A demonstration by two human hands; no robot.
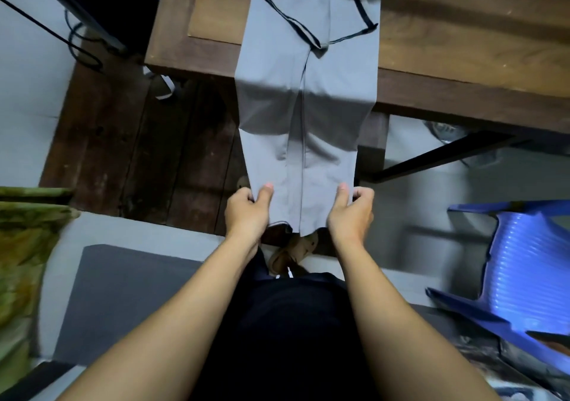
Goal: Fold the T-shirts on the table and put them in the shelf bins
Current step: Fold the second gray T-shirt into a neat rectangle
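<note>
**Item:** grey T-shirt (308,107), dark trim, sides turned inward to make one long strip.

**Hazards (judged):**
- The collar end rests unweighted on the tabletop (447,46). A pull toward the body could drag the whole strip off the near edge to the floor.
- Uneven tension between the two hands could skew the strip or open the centre overlap.

**Location:** the upper part lies flat on the tabletop and crosses its near edge. The lower part spans the air from that edge to the hands.

**Hold:** the left hand (246,212) and the right hand (351,212) each pinch one side of the strip near the hem. The fingers (266,192) are closed on the cloth, thumbs on top and the rest curled beneath. The hem itself hangs just below, between the wrists.
</note>
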